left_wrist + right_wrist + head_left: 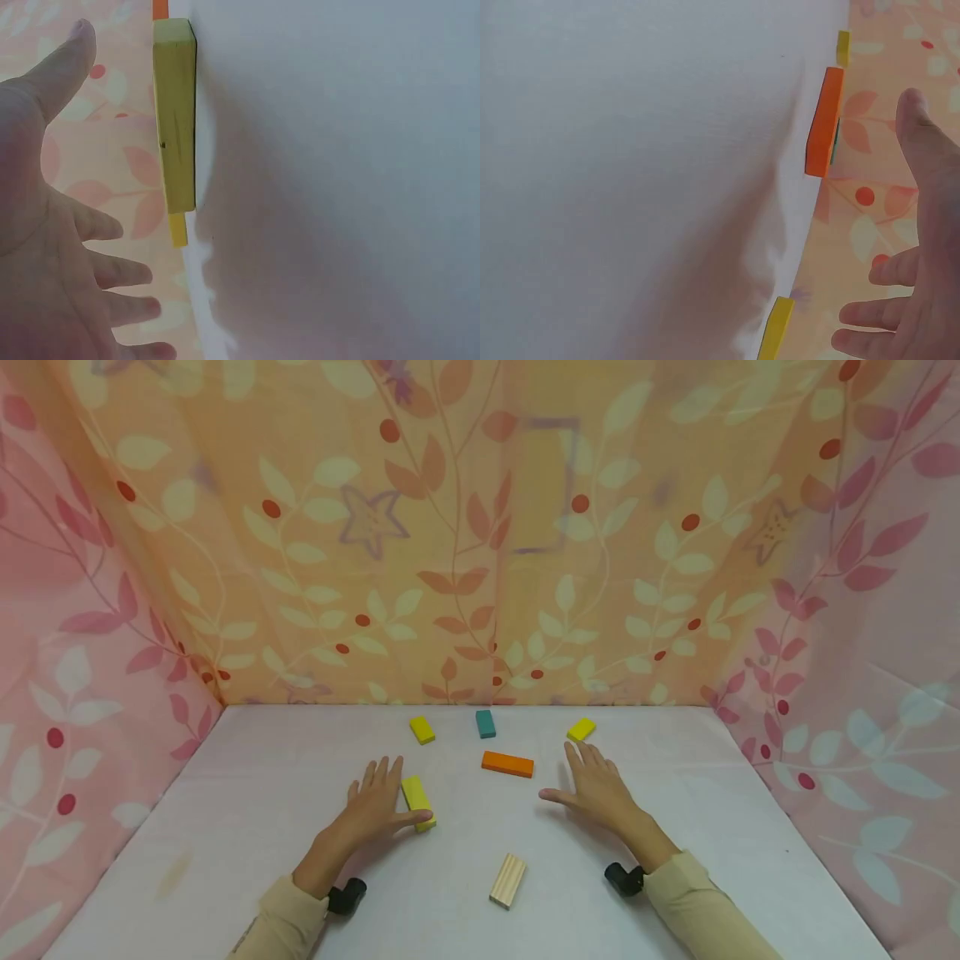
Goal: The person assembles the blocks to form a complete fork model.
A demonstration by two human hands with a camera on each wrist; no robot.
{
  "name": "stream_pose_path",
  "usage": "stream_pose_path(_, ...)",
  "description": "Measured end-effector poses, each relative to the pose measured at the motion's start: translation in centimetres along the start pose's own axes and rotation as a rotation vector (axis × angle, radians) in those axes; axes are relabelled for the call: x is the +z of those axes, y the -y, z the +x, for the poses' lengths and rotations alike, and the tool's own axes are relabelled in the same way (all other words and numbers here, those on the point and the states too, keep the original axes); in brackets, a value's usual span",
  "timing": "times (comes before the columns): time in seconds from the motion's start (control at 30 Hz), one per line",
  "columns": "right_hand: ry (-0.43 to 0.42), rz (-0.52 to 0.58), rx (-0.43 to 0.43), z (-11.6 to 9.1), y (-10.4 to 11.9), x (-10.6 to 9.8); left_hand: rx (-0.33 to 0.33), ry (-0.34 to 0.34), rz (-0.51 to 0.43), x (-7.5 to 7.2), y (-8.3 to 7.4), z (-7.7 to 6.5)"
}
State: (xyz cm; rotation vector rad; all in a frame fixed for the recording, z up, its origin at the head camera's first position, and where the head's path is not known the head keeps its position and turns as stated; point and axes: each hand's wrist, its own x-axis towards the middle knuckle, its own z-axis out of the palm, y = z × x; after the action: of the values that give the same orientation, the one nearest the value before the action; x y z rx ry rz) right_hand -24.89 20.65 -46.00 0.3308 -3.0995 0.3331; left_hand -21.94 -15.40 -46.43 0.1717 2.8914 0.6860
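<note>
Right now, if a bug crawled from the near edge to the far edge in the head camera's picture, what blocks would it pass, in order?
Pale striped wooden block → long yellow rectangular block → long orange rectangular block → small teal rectangular block.

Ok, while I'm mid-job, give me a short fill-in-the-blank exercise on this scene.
1. The long yellow rectangular block lies nearest the person's ____ hand.
2. Along the back, the small teal rectangular block lies between two small ____ rectangular blocks.
3. Closest to the teal one lies the long ____ rectangular block.
4. The person's right hand holds ____.

Missing words: left; yellow; orange; nothing.
</note>
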Motion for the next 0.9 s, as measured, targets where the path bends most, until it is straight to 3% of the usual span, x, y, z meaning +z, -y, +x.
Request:
stream_pose_path(0.47,0.051,0.091,-0.062,2.0,0.9,0.7,-0.016,0.023,0.021,0.6,-0.8,0.4)
stream_pose_path(0.9,0.035,0.112,-0.135,3.8,2.0,0.8,0.005,0.020,0.008,0.7,-0.9,0.6)
